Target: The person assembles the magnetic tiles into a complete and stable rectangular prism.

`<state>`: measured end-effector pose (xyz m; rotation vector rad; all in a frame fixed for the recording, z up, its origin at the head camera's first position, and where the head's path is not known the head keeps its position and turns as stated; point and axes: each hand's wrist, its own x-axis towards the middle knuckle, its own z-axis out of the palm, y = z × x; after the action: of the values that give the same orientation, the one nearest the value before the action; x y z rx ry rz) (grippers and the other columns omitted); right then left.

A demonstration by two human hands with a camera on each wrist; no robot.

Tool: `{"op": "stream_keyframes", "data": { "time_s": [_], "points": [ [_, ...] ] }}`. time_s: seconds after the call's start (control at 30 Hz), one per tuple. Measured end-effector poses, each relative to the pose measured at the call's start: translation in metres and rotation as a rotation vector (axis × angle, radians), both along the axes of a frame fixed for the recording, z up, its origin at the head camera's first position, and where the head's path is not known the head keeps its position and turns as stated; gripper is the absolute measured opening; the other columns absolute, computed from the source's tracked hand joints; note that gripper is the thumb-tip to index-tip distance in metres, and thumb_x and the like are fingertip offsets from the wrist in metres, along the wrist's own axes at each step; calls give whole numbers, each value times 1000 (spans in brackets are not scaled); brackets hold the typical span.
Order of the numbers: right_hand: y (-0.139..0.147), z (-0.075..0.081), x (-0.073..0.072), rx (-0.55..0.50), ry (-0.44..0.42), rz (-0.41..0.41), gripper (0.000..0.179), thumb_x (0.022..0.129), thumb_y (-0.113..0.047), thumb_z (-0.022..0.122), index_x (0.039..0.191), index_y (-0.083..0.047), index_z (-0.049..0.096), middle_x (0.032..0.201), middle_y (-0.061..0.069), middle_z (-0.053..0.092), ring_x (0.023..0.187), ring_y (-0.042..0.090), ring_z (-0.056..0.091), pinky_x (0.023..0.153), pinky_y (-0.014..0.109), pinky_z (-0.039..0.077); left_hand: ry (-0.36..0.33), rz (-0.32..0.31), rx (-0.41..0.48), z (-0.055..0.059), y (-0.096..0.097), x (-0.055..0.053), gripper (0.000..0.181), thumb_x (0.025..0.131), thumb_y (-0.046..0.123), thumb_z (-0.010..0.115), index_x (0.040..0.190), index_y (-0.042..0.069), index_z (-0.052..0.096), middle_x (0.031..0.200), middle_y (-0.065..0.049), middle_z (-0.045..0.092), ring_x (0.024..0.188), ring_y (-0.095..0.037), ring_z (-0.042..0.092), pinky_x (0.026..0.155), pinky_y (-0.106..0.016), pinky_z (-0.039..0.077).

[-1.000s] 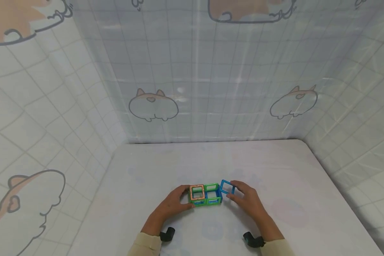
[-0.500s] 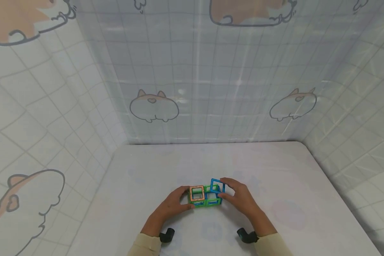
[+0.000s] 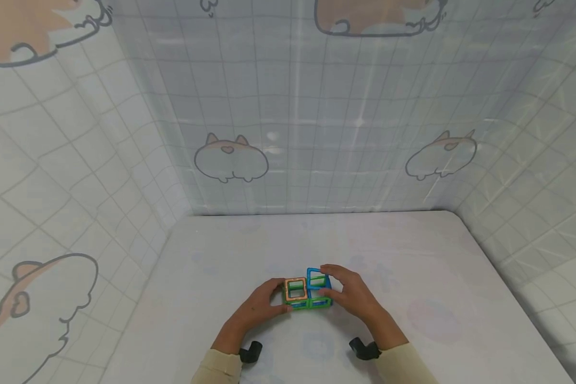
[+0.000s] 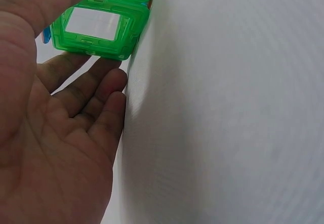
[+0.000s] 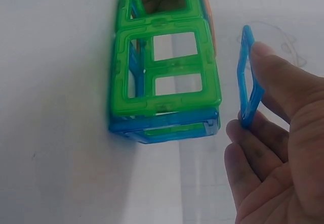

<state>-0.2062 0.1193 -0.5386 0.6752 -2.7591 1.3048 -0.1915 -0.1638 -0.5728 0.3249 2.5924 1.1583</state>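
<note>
A box of see-through magnetic tiles [image 3: 319, 306], mostly green with blue ends, lies on the table in the head view. An orange square tile [image 3: 295, 279] covers its left half; the top of the right half is uncovered. My left hand [image 3: 258, 306] grips the box's left end, thumb at the near side and fingers at the far side. Between thumb and fingertips, my right hand [image 3: 357, 292] pinches a loose blue square tile [image 5: 243, 85] over the uncovered half. A gap separates this tile from the green tiles [image 5: 121, 72] in the right wrist view.
The white table [image 3: 211, 256] extends around the box, with a tiled, cartoon-printed sheet [image 3: 278, 117] behind it and at both sides. Small black devices [image 3: 251, 352] sit at both wrists, beside the cream sleeves.
My right hand has carried the blue tile leftward, from beside the box's right end to above its right half. My left hand and the box have stayed in place.
</note>
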Motion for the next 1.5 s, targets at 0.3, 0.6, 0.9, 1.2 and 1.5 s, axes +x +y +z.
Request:
{"op": "stream_keyframes", "data": {
  "time_s": [0.3, 0.6, 0.9, 1.2, 1.5],
  "points": [
    [-3, -1, -3, 29, 12, 36, 54, 83, -28, 81, 133, -16, 64, 139, 0, 60, 132, 24, 54, 106, 47, 47, -5, -3, 0, -2, -1, -2, 79, 83, 53, 76, 147, 17, 46, 149, -5, 49, 142, -30, 41, 115, -53, 35],
    [-5, -1, -4, 38, -33, 83, 56, 84, -26, 80, 136, -13, 62, 141, 4, 59, 133, 27, 53, 107, 48, 46, -14, -1, -2, -2, -1, -3, 79, 83, 54, 75, 147, 18, 46, 149, -4, 48, 142, -29, 40, 115, -53, 35],
    [-2, -1, -3, 46, -63, 91, 56, 85, -28, 80, 136, -15, 61, 141, 3, 59, 134, 27, 52, 108, 48, 45, -9, -4, 15, -3, -2, -3, 79, 83, 54, 76, 147, 17, 46, 148, -5, 49, 141, -31, 41, 115, -54, 35],
    [2, 0, -3, 55, -101, 86, 54, 85, -27, 80, 134, -18, 63, 141, 1, 59, 135, 26, 51, 109, 48, 44, -3, -6, 25, -2, -1, -3, 79, 83, 53, 76, 146, 16, 47, 148, -5, 50, 141, -30, 41, 115, -54, 35],
    [4, -8, -4, 17, -95, 107, 50, 87, -23, 78, 134, -20, 60, 142, 0, 57, 132, 24, 53, 103, 40, 51, 8, -9, 18, -3, -1, -3, 79, 83, 54, 76, 146, 16, 47, 146, -4, 51, 140, -29, 43, 114, -53, 37]
  ]
}}
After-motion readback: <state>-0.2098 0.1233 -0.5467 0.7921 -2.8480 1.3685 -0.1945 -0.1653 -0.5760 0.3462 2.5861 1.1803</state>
